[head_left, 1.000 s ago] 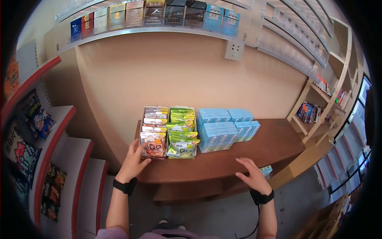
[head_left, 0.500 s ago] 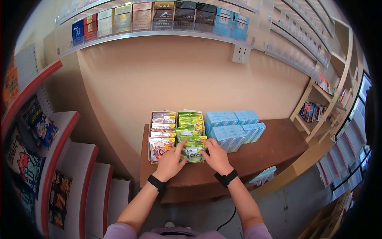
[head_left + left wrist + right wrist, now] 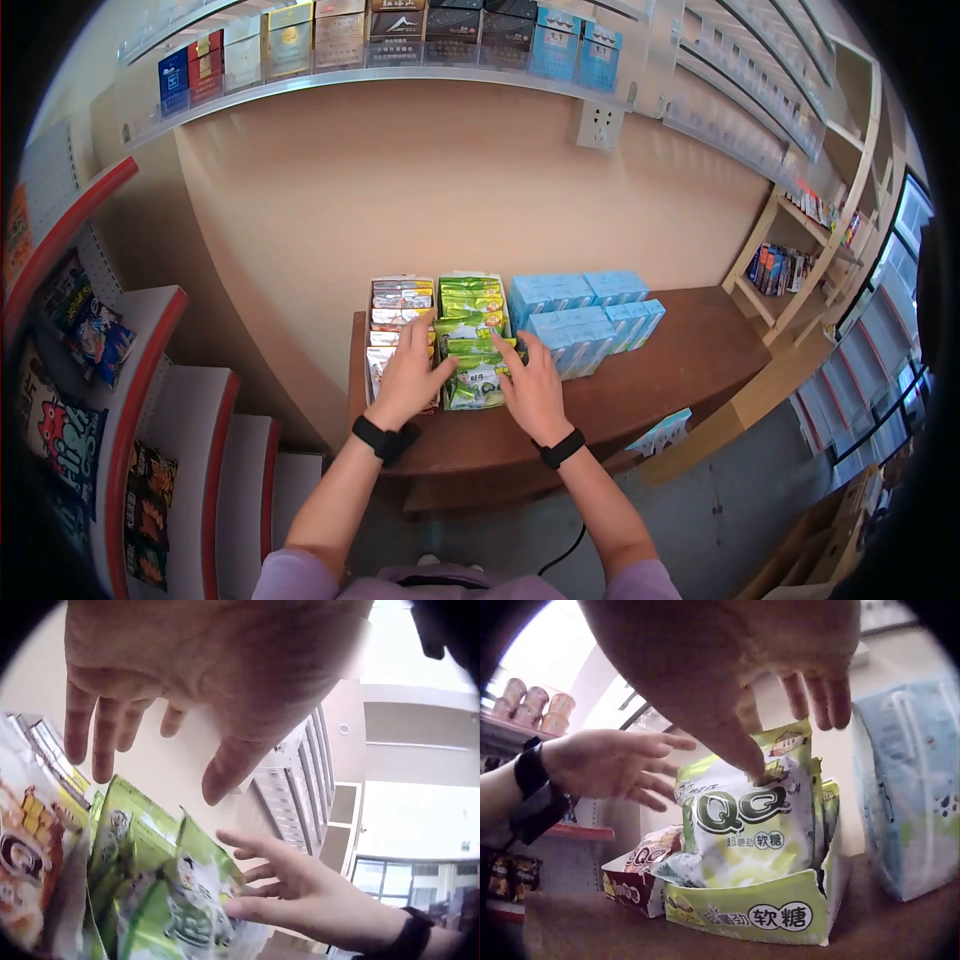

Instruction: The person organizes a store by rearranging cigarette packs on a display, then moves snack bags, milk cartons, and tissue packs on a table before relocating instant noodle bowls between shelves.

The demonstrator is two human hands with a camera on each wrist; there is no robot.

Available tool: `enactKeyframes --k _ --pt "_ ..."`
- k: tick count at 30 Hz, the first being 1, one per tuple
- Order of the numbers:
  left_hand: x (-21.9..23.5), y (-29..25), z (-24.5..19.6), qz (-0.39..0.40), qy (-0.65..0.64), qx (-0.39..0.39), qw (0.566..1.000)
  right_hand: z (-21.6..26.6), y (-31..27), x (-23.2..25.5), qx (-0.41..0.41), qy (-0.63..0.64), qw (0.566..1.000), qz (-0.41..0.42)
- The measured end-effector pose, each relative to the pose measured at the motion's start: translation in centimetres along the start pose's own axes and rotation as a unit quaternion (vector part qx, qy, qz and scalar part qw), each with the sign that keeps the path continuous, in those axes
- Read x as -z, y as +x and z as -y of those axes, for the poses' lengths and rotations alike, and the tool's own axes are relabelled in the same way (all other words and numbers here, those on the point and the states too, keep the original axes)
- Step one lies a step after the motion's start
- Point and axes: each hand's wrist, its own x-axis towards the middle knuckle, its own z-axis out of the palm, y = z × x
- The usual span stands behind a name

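Note:
A green display box of green QQ candy packets stands on the wooden counter. Left of it is a box of orange packets. My left hand lies flat, fingers straight, over the seam between the two boxes. In the left wrist view it hovers spread above the green packets. My right hand reaches the right side of the front green packet with straight fingers. In the right wrist view its thumb touches that packet's top edge.
Light blue cartons stand stacked right of the green box. A wall shelf of small boxes runs overhead. Red-edged snack racks are at the left, wooden shelving at the right. One blue carton sits below the counter's front edge.
A second ago my hands were apart, the right one off the counter edge. Both came in to the green packets and have since slid a little farther along them.

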Motion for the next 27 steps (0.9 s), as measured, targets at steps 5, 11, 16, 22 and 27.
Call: enactKeyframes --k 5,11,16,22,27 --pt "-1.5 2.5 1.9 0.122 0.096 0.006 0.988 0.6 -1.1 -1.2 0.054 -0.016 0.997 0.050" --pt "-2.4 3.4 3.5 0.174 0.142 -0.057 0.973 -0.5 -1.7 -3.3 0.064 -0.002 0.994 0.086" --pt "-2.2 3.4 3.0 0.199 0.270 -0.058 0.940 -1.5 -1.3 -3.6 0.075 0.015 0.993 0.091" --pt "-1.2 3.2 2.1 0.146 0.259 -0.066 0.953 0.3 -1.5 -1.0 0.040 0.030 0.997 0.064" --pt "-1.6 1.0 0.5 0.070 0.257 -0.132 0.955 -1.1 -2.5 -1.7 0.031 0.042 0.993 0.103"
